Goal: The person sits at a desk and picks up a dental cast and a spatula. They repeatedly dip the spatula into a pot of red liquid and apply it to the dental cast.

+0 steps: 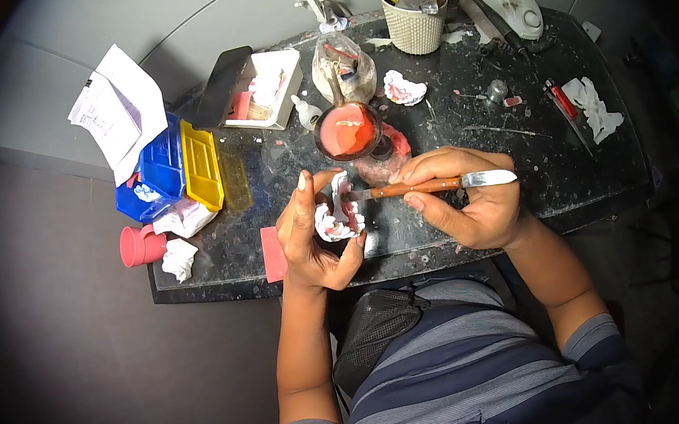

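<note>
"What does each grip do?"

"The left grip (308,251) pinches the teeth model (338,216) over the worktop (572,192); the right grip (483,207) squeezes a wooden-handled tool (426,187)."

"Is the model tough?"

"I guess light and hard, but it might chip. Hold its outside edges."

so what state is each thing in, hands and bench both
Left hand: closed around the dental cast
Right hand: gripping the wooden-handled knife
Dental cast: held off the bench
Wooden-handled knife: tip at the cast, contact unclear
Pan: holds red wax; whether melted is unclear
Second dental cast: lying on the bench
White box: open
Woven basket: upright, filled with tools
Pink sheet: flat
</note>
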